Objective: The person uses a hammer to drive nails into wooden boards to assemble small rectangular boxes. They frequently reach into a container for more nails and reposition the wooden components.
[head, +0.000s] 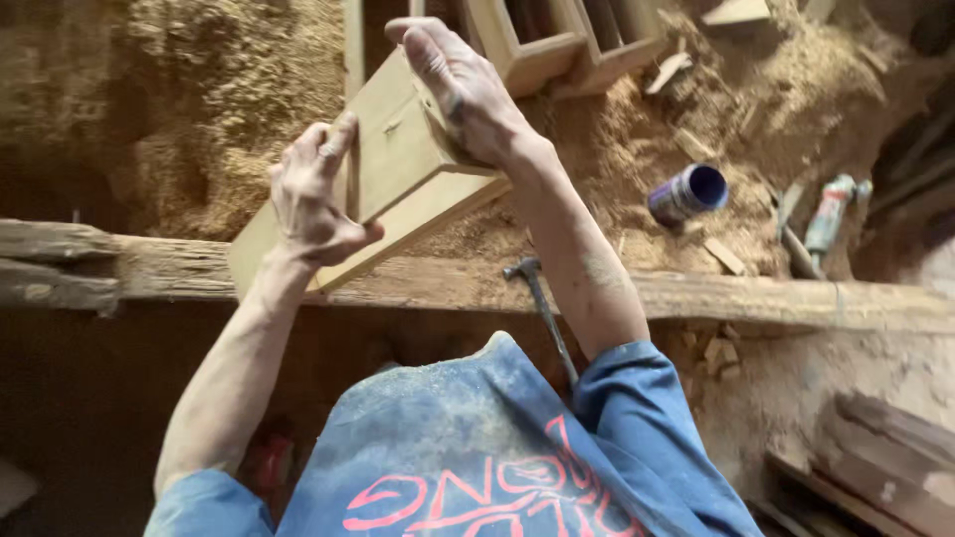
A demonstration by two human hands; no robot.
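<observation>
Both hands, left [316,204] and right [463,89], clamp a stiff, light-looking wooden box [398,169] (corner-held) above the beam [776,298].

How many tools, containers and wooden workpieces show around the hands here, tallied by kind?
Hammer: 1
Open blue can: 1
Tube-shaped container: 1
Wooden assembly held by left hand and right hand, the wooden box piece: 1
Wooden frames behind it: 2
Total: 6

head camera, looking steeply down, close
</observation>
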